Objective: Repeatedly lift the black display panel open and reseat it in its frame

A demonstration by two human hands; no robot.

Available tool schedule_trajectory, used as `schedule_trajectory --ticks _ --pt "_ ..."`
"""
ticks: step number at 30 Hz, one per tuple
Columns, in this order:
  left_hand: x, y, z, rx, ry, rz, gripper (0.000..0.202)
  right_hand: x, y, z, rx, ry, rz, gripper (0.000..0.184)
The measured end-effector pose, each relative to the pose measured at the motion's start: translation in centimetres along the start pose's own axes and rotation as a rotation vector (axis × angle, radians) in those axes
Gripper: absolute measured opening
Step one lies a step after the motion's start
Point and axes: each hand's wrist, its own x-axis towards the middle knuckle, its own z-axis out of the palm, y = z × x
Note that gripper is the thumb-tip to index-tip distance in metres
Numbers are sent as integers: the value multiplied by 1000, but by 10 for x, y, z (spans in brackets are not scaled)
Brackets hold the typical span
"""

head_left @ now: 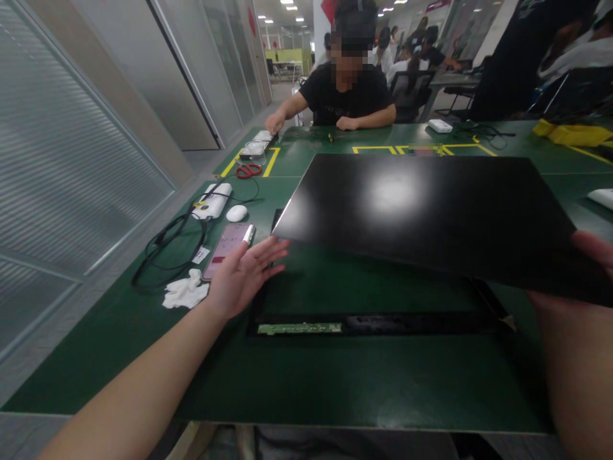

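A large glossy black panel is lifted off the green table, tilted with its near edge raised. My left hand is flat and open, fingers stretched toward the panel's left near corner, just touching or under it. My right hand grips the panel's right near edge, thumb on top. Below the panel a black frame lies on the table, with a narrow green circuit strip along its near side.
Left of my hand lie a phone, a crumpled white tissue, black cables, a white mouse, a white box and red scissors. A person in black sits across the table. Yellow cloth at far right.
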Motion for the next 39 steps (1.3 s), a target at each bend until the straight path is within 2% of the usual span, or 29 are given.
schedule_trajectory --ticks 1,4,7,11,13,15,19,24,28,33,39 --pt "1 -1 -1 5 16 -13 63 -1 -10 5 111 -6 55 69" --pt "2 -2 -3 23 23 -34 65 -2 -34 14 240 69 60 69" --pt "1 -2 -2 46 12 -34 63 0 -39 15 258 120 44 67" --pt "0 -5 -2 90 -19 -7 55 7 -21 9 327 215 20 64" --pt "0 -7 -3 120 -49 9 48 13 -6 5 302 231 19 66" --pt "0 -9 -4 155 -84 23 44 21 9 1 272 299 48 67" --pt "1 -12 -8 213 -145 50 45 31 28 -5 357 396 68 58" --pt "2 -14 -12 292 -187 58 40 33 33 -8 378 406 101 48" --pt "0 -12 -10 395 -225 70 36 36 35 -8 386 451 213 25" --pt "-3 -8 -6 467 -244 78 33 39 33 -4 431 523 450 31" --pt "-3 -7 -7 502 -265 81 34 40 29 -1 455 571 512 30"
